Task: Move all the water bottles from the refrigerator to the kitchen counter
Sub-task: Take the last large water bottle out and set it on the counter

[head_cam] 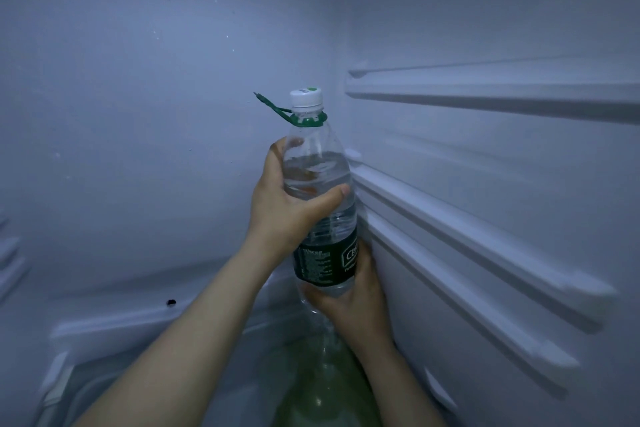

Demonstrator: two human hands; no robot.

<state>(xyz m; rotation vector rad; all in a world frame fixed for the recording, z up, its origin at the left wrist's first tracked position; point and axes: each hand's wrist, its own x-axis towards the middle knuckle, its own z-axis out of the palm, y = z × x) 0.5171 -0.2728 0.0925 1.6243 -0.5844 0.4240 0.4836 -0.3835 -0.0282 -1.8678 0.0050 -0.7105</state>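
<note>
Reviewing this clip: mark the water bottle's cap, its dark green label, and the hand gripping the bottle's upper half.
white cap (pixel 307 97): head view, on the cap's side wall.
green label (pixel 323 263): head view, on the label's printed front.
left hand (pixel 284 208): head view, on the back of the hand.
</note>
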